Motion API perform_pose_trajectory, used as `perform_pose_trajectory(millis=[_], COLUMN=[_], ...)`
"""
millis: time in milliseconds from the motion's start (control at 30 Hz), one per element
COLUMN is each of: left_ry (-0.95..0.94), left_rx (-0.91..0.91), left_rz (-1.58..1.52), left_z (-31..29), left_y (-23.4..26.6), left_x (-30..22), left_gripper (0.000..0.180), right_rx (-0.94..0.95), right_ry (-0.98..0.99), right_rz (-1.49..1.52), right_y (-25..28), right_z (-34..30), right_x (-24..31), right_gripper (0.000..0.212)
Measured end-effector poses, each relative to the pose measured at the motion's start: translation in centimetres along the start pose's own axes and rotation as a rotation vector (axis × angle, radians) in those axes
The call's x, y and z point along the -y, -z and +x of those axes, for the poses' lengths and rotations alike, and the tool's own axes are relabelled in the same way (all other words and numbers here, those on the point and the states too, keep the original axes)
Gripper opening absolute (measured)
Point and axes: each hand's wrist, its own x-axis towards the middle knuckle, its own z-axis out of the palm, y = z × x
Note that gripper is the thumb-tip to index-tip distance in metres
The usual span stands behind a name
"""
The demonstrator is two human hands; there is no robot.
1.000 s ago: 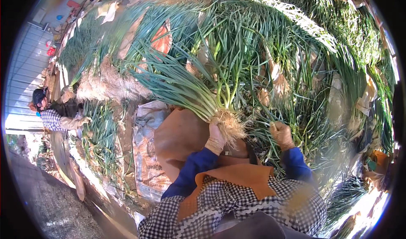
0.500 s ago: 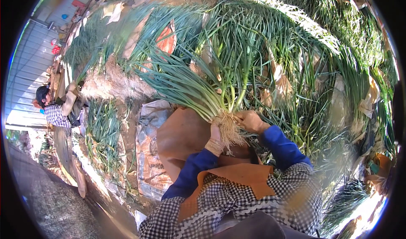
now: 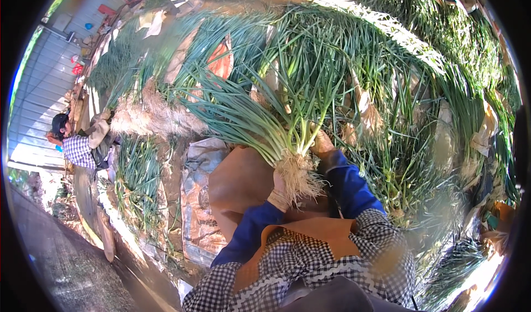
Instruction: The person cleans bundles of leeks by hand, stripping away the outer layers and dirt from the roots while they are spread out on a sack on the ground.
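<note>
A thick bunch of spring onions (image 3: 276, 140) is held over my lap, green leaves fanning away from me and stringy pale roots hanging toward me. My left hand (image 3: 280, 187) is closed around the lower end from the left, partly covered by the roots. At the right side of the bunch, just above the roots, my right hand (image 3: 321, 144) grips pale stalks; some of its fingers are hidden behind them. Beneath the bunch, a brown apron-like sheet (image 3: 238, 182) covers my lap.
Heaps of spring onions (image 3: 409, 140) spread ahead and to the right. Farther left, a row lies with its roots (image 3: 160, 118) facing me. A worn orange-and-grey sack (image 3: 198, 218) is beside my left arm. Another person (image 3: 80, 146) works at the far left.
My right hand has moved up and slightly left, from beside the roots to the stalks. A stalk leaning right now stands closer to the bunch. My left hand keeps its hold.
</note>
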Motion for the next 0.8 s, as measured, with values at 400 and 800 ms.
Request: perform_pose_trajectory(millis=[400,800], left_ry=[-0.156,-0.247], left_rx=[-0.26,-0.174], left_rz=[0.021,0.076], left_z=[-0.6,0.6], left_y=[2.0,0.2], left_x=[0.5,1.1], left_gripper=[0.036,0.033], right_rx=[0.123,0.098], right_ry=[0.081,-0.676], right_rz=[-0.203,-2.397], right_y=[-2.8,17.2], right_z=[0.3,-16.1], right_x=[-2.1,1.9], right_gripper=[0.031,0.043])
